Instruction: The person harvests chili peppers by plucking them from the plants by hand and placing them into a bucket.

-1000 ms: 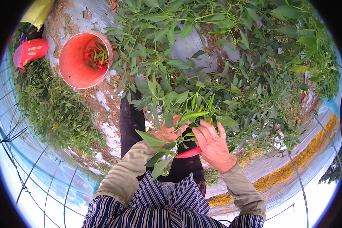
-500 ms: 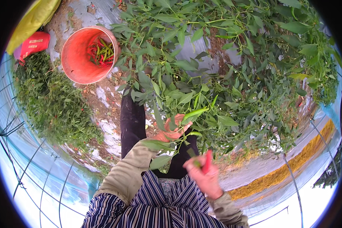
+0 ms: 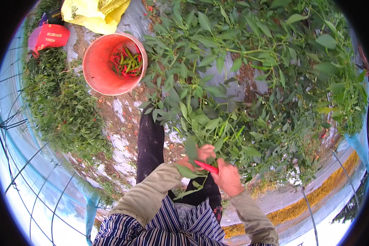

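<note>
While the right hand (image 3: 228, 178) grasps the red pepper (image 3: 206, 167) by its thick end, the pepper juts out from those fingers toward ten o'clock, its pointed tip bare. The right fingers are bent around that end, thumb side up. The left hand (image 3: 204, 153) lies at eleven o'clock from the pepper, just beside it, its fingers curled among leaves; what they grip is hidden, so I cannot tell whether they are closed on a stem. Whether the pepper touches the left hand is also unclear. A leafy stem (image 3: 197, 186) hangs at seven o'clock from the pepper.

Two green peppers (image 3: 238, 133) show among the foliage between twelve and one o'clock from the right fingers. The plants (image 3: 270, 123) fill the view from twelve round to three o'clock. At ten o'clock in the view, well apart from both hands, a bucket (image 3: 97, 67) tilts open, with a heap of red and green peppers (image 3: 128, 64) inside. Past it, a yellow sack (image 3: 95, 15) lies at eleven o'clock.
</note>
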### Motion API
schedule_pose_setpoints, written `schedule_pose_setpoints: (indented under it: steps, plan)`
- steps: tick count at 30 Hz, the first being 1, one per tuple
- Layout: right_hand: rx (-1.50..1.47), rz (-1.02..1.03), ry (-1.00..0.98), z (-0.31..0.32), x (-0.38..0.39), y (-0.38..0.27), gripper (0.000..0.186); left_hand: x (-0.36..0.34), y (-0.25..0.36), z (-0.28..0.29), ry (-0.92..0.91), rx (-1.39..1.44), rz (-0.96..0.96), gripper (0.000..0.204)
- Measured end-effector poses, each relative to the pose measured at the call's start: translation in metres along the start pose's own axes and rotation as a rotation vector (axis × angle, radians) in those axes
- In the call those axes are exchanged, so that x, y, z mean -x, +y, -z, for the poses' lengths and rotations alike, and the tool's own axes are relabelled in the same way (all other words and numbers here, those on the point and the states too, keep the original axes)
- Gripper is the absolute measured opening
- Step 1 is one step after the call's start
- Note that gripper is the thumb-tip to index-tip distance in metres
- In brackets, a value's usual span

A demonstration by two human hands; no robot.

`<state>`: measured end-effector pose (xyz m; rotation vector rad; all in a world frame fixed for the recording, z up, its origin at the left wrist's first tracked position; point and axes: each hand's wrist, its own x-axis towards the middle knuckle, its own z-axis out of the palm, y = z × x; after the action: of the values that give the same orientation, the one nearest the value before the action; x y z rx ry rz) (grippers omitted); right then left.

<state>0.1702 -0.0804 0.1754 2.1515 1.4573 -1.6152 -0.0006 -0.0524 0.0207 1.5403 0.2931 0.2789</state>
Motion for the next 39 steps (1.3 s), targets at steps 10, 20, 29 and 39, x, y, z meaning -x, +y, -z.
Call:
schedule_pose_setpoints:
  steps: [10,20,29,39]
  plan:
    - [-1.248,-0.401,-0.145,0.021,0.045,-0.076,0.013,0.004,0.045,0.028,-0.341,-0.415,0.539,0.034]
    - [-1.542,0.008,-0.243,0.037,-0.114,-0.249,0.024,0.008,0.038,0.030,-0.221,-0.330,0.389,0.042]
    - [-1.568,0.051,-0.293,0.021,-0.133,-0.242,0.019,0.008,0.047,0.065,-0.259,-0.335,0.473,0.038]
    - [-1.316,-0.351,0.040,-0.002,-0.121,-0.119,0.015,0.013,0.061,0.082,-0.324,-0.362,0.511,0.034]
